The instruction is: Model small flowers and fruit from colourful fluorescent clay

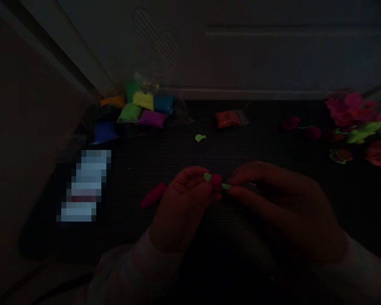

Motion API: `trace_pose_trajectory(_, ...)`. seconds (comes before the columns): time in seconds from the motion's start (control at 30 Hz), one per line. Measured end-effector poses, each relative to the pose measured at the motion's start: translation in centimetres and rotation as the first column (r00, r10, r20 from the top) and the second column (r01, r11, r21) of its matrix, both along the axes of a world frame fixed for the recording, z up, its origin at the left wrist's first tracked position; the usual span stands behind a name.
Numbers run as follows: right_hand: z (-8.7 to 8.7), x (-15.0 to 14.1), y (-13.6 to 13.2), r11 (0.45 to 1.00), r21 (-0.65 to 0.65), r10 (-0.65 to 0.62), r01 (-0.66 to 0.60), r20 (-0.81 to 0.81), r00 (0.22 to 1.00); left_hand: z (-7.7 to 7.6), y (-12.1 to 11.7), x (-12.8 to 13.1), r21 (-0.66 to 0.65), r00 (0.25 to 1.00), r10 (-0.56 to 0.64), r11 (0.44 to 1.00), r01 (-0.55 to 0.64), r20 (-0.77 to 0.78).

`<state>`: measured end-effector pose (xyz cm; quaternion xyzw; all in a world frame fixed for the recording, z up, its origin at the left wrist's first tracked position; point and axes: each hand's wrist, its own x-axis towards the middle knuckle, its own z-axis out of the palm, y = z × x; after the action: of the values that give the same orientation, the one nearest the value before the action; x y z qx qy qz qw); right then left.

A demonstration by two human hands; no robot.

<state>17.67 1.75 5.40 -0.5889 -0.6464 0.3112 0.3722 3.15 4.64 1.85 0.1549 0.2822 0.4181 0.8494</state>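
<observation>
In dim light my left hand (186, 205) holds a small pink clay flower (216, 181) between thumb and fingers. A light green clay leaf (207, 177) shows at its left side, by my thumb tip. My right hand (279, 203) pinches another green clay leaf (226, 186) at the flower's right side; whether the leaf is joined to the flower I cannot tell. Left of my left hand lies a roll of pink clay (153, 195), partly hidden by the hand. Beyond both hands a loose scrap of green clay (200, 138) rests on the dark table (178, 156).
Several bags of coloured clay, among them a purple bag (152, 119) and a blue bag (104, 132), lie at the back left. An orange-red bag (227, 119) sits at the back middle. Finished clay flowers (352, 108) crowd the right. A blurred bright screen (85, 184) is at left.
</observation>
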Motion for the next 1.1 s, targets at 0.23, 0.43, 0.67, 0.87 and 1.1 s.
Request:
trace_pose_trajectory(0.23, 0.00, 0.03, 0.06, 0.998, 0.052, 0.040, -0.047, 0.117, 0.992, 0.10, -0.11, 0.21, 0.021, 0.999, -0.007, 1.000, 0.007, -0.033)
trace_pose_trajectory(0.43, -0.03, 0.07, -0.03, 0.997, 0.068, 0.032, -0.042, 0.141, 0.990, 0.31, -0.07, 0.16, 0.032, 0.998, -0.012, 0.999, 0.014, -0.059)
trace_pose_trajectory(0.67, -0.19, 0.06, -0.09, 0.998, 0.044, 0.034, -0.038, 0.103, 0.994, 0.32, -0.12, 0.15, 0.021, 0.995, -0.025, 0.999, 0.027, -0.098)
trace_pose_trajectory(0.87, -0.18, -0.07, -0.09, 0.997, -0.071, -0.012, 0.007, -0.059, 0.998, 0.42, -0.21, 0.13, 0.032, 0.998, -0.011, 0.999, 0.013, -0.056)
trace_pose_trajectory(1.1, -0.43, -0.11, 0.05, 0.999, -0.026, 0.017, -0.018, -0.019, 1.000, 0.57, -0.10, 0.17, 0.012, 0.998, -0.007, 1.000, 0.008, -0.061)
